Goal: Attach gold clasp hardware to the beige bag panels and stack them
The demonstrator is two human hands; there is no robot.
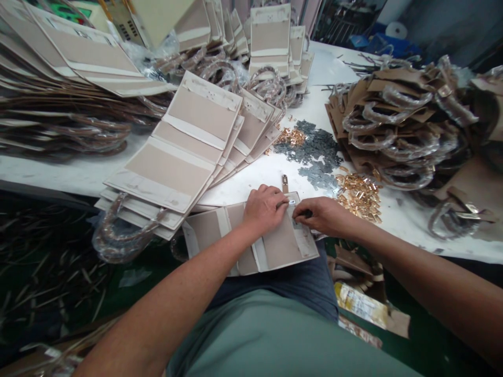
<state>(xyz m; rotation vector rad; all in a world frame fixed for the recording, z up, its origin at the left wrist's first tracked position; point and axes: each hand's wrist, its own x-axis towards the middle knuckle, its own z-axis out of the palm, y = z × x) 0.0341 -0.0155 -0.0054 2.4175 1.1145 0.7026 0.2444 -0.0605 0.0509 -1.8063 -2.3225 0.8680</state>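
Observation:
A flat beige bag panel (pixel 283 246) lies at the table's near edge, partly over my lap. My left hand (pixel 265 208) rests on its upper part with fingers curled, pressing it down beside a small metal piece (pixel 291 201). My right hand (pixel 320 214) is pinched at the panel's top right edge, on something small and dark that I cannot make out. A short brown strap tab (pixel 285 183) sticks out just above the panel.
A fanned stack of beige panels (pixel 184 152) lies to the left, over plastic-wrapped handles (pixel 118 235). Gold metal fittings (pixel 359 193) and grey metal plates (pixel 318 152) are heaped behind my hands. Brown pieces with wrapped handles (pixel 401 120) pile up on the right. More panels (pixel 271 36) stand behind.

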